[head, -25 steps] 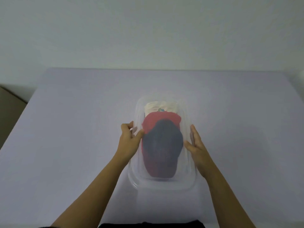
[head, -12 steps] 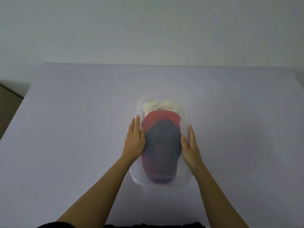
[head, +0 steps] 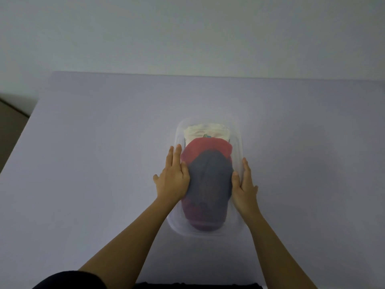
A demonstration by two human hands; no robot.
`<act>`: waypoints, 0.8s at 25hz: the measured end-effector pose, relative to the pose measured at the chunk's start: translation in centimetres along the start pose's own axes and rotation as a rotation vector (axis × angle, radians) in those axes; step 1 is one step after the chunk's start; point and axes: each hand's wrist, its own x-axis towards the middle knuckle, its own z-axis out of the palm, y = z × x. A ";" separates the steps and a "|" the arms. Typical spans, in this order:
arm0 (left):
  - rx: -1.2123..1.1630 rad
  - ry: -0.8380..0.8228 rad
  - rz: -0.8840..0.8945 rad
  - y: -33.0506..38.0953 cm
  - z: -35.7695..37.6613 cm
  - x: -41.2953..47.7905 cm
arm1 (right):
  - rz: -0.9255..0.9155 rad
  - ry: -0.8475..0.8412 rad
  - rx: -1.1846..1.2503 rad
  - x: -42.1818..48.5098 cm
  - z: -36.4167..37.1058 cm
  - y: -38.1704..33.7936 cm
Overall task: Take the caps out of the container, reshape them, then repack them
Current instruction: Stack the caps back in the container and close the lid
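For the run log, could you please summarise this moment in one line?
left hand: flat against container left side | right hand: flat against right side | grey cap: topmost, inside

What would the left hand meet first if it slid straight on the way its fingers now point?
Probably the far left rim of the container: the left hand lies along that side, fingers pointing away from the person. Beyond is bare table, though depth is unclear.

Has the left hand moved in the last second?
Yes. The left hand uncurled its fingers, which now reach straight, farther along the container's left side, away from the person.
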 end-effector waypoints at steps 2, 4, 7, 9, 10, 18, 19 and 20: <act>-0.094 -0.011 0.044 -0.1 0.0 0.0 | -0.026 -0.013 0.091 -0.2 -0.1 -0.1; -0.151 -0.030 0.068 -0.4 -0.2 0.3 | -0.035 -0.029 0.172 -0.3 -0.1 -0.2; -0.128 -0.042 0.103 0.5 -0.6 2.3 | -0.067 0.002 0.184 1.4 -0.8 -0.7; -0.123 -0.016 0.136 2.3 -1.0 4.7 | -0.097 0.025 0.188 4.2 -1.7 -1.6; -0.129 -0.002 0.154 3.4 -1.1 6.2 | -0.119 0.032 0.185 6.0 -2.4 -2.3; -0.141 -0.008 0.131 9.3 0.2 17.7 | -0.142 0.014 0.145 18.7 -5.4 -5.9; -0.134 -0.004 0.126 9.7 0.4 18.4 | -0.144 0.012 0.143 19.6 -5.6 -6.0; -0.126 -0.002 0.120 9.9 0.6 19.1 | -0.147 0.009 0.138 20.3 -5.6 -6.2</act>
